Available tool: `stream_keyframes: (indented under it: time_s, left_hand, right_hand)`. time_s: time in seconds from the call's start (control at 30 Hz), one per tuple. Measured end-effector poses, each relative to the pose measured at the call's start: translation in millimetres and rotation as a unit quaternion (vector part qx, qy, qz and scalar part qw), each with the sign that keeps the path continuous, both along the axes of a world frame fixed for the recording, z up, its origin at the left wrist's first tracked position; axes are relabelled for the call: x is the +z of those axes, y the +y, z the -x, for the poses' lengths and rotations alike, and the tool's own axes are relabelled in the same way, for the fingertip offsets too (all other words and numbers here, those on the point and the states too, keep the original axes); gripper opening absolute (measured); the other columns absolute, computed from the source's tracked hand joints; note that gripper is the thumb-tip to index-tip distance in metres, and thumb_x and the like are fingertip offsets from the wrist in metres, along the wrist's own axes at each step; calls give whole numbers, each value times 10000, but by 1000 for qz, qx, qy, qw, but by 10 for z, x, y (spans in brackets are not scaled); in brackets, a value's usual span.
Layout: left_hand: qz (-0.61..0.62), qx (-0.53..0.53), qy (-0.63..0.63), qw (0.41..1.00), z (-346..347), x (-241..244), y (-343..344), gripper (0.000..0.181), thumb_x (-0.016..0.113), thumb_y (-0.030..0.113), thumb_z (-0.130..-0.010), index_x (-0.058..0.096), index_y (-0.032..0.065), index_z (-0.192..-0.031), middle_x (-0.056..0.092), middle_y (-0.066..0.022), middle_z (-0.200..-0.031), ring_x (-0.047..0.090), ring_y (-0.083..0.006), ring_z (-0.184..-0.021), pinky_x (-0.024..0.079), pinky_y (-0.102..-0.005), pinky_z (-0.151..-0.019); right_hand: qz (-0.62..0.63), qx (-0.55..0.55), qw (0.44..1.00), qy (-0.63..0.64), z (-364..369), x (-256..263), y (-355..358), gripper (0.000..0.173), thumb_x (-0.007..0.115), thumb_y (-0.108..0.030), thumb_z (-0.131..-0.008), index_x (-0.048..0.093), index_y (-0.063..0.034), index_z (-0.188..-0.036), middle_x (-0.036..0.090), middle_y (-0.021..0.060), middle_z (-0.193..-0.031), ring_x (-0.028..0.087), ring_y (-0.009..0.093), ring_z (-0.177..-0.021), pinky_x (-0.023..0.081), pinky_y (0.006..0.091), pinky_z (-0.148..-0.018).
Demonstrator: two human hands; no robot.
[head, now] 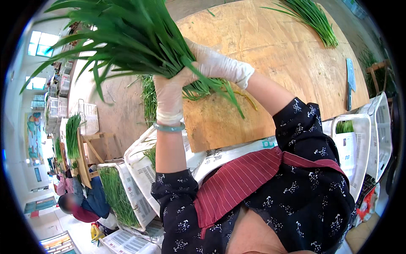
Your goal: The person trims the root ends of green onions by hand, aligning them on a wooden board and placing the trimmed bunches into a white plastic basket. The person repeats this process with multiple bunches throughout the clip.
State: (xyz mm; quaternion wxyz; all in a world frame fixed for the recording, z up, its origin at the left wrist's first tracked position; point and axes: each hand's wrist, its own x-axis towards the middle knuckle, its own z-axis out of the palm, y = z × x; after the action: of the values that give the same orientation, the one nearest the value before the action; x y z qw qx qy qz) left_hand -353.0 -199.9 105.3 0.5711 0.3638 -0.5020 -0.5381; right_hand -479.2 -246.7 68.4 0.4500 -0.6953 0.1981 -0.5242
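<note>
A thick bunch of flat green leaves, apparently garlic chives [127, 38], is held up over the left edge of the plywood table [260, 50]. My left hand [171, 92], in a whitish glove with a bangle at the wrist, grips it from below. My right hand [215, 62], gloved too, closes round it from the other side, touching the left. Some long leaves droop over my gloves towards the table. Behind and below my hands, more loose leaves [203, 89] lie at the table's edge. The fingertips are partly hidden by the leaves.
A second bunch [317, 25] lies at the table's far right. A knife [350, 82] with a dark handle rests near the right edge. White plastic crates [352, 155] stand at right; a crate of greens [119, 193] is at lower left, near a seated co-worker [85, 200].
</note>
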Motion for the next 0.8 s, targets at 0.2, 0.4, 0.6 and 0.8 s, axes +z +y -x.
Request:
stream_keyframes:
  time_s: [0.2,0.4,0.6,0.8]
  left_hand:
    - [75,49,-22,996,-1,116,41,430,771,-88,-611,602,28,-990,630,-29,-957,595,-117,-833,497,-252,-758]
    - [101,114,-42,987,75,289,-6,395,759,-42,-646,580,17,-993,622,-28,-901,586,-129,-806,484,-265,-740]
    - [81,147,-54,984,-47,411,-110,250,721,0,-723,613,-2,-949,611,-39,-905,588,-134,-794,483,-267,-719]
    - [60,66,-14,996,-133,488,-30,280,712,-40,-706,614,11,-963,622,-42,-910,598,-138,-796,487,-259,-740]
  right_hand:
    - [23,-90,994,58,-89,122,146,708,744,-320,-671,433,-54,-1249,603,163,-1054,587,292,-991,467,349,-836]
    - [51,-155,976,145,-238,154,69,702,778,-321,-619,477,-56,-1195,598,175,-1047,582,319,-974,471,363,-827]
    - [142,-161,949,233,-131,354,33,726,826,-219,-598,462,-21,-1194,539,170,-1167,525,275,-1089,434,343,-890]
    - [-10,42,997,71,-1,664,215,702,813,-213,-629,468,-10,-1207,599,143,-1071,572,220,-1001,465,323,-833]
